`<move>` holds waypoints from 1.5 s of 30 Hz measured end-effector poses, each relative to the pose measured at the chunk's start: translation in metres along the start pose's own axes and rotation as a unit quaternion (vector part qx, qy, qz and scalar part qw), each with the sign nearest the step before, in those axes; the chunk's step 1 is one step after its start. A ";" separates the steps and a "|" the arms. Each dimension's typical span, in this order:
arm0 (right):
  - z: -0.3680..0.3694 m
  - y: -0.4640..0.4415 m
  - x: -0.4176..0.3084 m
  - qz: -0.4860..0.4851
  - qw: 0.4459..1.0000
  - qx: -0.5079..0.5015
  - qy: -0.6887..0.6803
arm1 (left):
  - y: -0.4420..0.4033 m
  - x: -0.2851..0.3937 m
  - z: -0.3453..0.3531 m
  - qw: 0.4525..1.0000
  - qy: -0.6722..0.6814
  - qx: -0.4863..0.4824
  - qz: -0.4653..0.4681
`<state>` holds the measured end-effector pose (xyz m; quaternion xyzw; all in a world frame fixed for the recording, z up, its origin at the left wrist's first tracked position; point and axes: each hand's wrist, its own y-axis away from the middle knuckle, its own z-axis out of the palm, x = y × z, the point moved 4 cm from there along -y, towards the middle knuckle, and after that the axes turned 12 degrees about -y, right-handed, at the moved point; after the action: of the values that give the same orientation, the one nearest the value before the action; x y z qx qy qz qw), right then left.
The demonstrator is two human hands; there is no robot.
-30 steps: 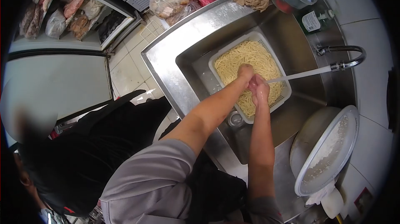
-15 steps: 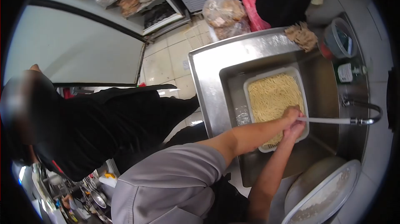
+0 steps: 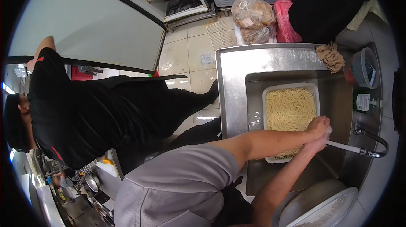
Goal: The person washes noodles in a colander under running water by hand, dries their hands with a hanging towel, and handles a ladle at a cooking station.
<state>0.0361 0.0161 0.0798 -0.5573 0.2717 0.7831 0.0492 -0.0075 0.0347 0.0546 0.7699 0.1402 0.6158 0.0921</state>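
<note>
My left hand [image 3: 318, 128] and my right hand [image 3: 317, 144] are together in the stream from the curved metal faucet [image 3: 374, 153], over the right edge of a white perforated basket [image 3: 270, 88]. My left hand's fingers are curled; what they close on is hidden. Behind the water and the other hand, my right hand's fingers cannot be made out. Pale noodles [image 3: 291, 108] fill the basket, which sits inside the steel sink [image 3: 338, 96].
A person in black [image 3: 97, 108] stands at the left, one arm raised near a large open door [image 3: 97, 24]. Bagged food [image 3: 253, 13], a crumpled cloth [image 3: 330, 58], a plastic tub [image 3: 364, 68] and a green bottle [image 3: 363, 102] are beyond the basket. A large bowl [image 3: 325, 212] leans lower right.
The view has shifted, so the sink appears farther right and lower. My hands stay together in the water but are now at the basket's right edge, no longer over its middle. The person's raised arm now shows.
</note>
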 end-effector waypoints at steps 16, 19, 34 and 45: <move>-0.116 -0.011 0.160 0.149 0.940 0.098 -0.290 | -0.004 -0.150 0.031 0.983 -0.023 -0.079 -0.163; -0.112 0.008 0.125 0.129 0.955 0.135 -0.230 | -0.018 -0.172 0.094 0.987 -0.130 -0.090 -0.037; -0.073 0.018 0.075 0.034 0.925 0.146 -0.349 | 0.030 -0.071 0.030 0.942 0.236 -0.092 -0.221; -0.064 0.019 0.011 -0.058 0.956 0.133 -0.256 | 0.033 0.011 0.012 0.976 0.158 -0.109 -0.102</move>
<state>0.0787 -0.0332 0.0617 -0.3411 0.3188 0.8521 0.2364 0.0100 0.0072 0.0721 0.6298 0.1629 0.7285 0.2145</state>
